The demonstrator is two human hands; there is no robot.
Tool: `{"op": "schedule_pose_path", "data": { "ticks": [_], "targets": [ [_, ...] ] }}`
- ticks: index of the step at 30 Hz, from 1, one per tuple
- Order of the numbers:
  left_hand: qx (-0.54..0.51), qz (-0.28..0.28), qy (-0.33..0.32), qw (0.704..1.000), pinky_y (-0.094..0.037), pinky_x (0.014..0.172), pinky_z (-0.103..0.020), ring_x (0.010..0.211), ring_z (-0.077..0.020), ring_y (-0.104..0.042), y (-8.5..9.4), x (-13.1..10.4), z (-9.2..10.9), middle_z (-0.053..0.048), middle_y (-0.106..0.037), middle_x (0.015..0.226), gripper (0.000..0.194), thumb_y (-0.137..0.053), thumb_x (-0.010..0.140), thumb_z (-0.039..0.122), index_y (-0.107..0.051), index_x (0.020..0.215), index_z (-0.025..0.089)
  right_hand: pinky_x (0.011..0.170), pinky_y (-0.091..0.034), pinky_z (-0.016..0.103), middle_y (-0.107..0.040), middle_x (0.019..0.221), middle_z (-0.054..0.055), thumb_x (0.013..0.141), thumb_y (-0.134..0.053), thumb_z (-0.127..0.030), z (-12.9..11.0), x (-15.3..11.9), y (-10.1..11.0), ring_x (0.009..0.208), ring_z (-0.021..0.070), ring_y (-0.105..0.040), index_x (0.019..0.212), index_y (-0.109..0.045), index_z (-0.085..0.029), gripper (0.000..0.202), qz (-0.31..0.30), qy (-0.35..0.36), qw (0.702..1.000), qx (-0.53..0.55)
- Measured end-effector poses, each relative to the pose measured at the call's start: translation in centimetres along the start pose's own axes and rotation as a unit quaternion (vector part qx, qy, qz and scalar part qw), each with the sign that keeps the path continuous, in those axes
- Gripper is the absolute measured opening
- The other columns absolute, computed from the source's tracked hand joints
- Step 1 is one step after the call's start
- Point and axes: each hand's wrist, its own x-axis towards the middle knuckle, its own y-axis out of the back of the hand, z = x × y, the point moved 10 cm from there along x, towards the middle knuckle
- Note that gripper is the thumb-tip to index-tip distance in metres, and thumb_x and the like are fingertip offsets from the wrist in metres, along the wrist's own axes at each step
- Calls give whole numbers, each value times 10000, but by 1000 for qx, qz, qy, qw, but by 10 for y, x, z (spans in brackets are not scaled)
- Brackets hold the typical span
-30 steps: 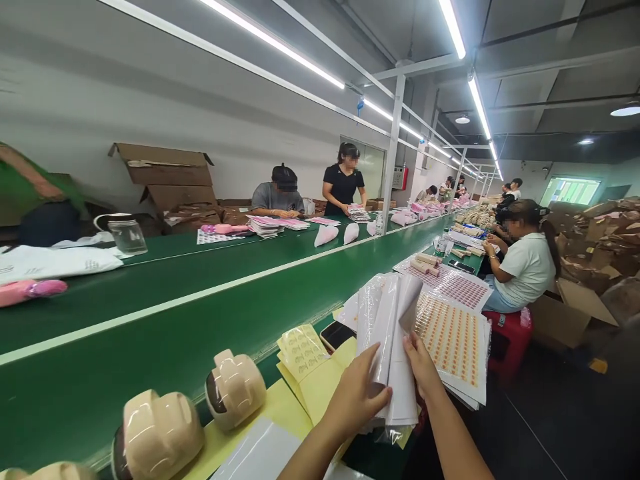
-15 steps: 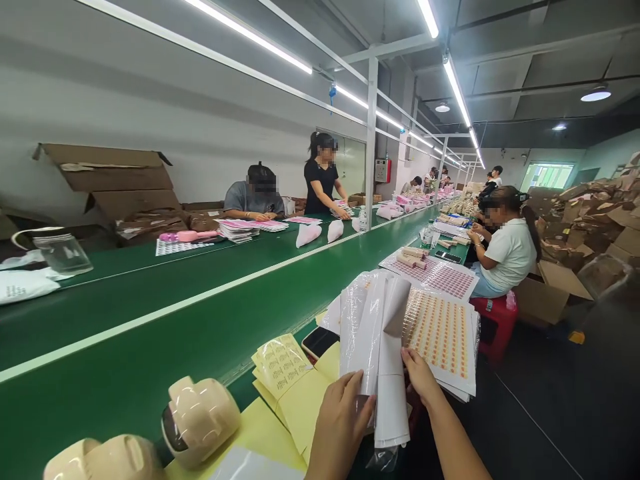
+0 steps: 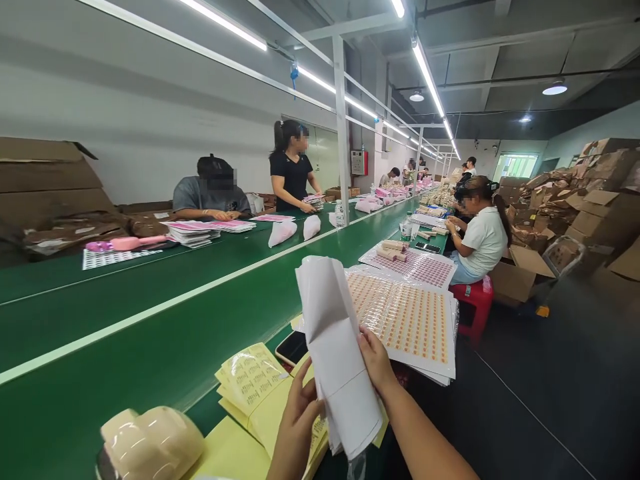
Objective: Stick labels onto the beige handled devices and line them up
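Both hands hold a folded bundle of white paper sheets point(image 3: 343, 363), blank side facing me and top leaning left. My left hand point(image 3: 300, 410) grips its left edge, with the thumb near the lower part. Along the opposite edge, my right hand point(image 3: 375, 360) has its thumb on the front and fingers partly hidden behind. A bit of clear plastic film point(image 3: 357, 465) hangs below the bundle. Close on the right lies a stack of orange-dotted sticker sheets point(image 3: 415, 320). Yellow label sheets point(image 3: 255, 377) are folded to the left, beside a phone point(image 3: 290, 348).
A cream plastic device point(image 3: 153, 440) stands at the lower left. The green conveyor belt point(image 3: 200, 333) runs beside me into the distance. Farther along are a pink-dotted sticker sheet point(image 3: 425, 267) and a seated co-worker point(image 3: 485, 233). Two more people work across the belt.
The bundle has turned in my hands, from upright with shiny film on its left to tilted left with a plain white face. My view has swung right.
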Motion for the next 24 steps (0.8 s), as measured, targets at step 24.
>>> {"op": "schedule_pose_path", "data": {
  "ticks": [24],
  "targets": [
    [203,-50,-95,973,-410,684,-289,577,-148,-472,-2,-30,50,80,-417,588,702,-502,757,474,-244,1341,182,1071,-192,405,-278,1443,87,531,-776,-394,-8,-32,-6,1308,256,-263,1384,-282,-231,999,-223,-76,965,-117]
  ]
}}
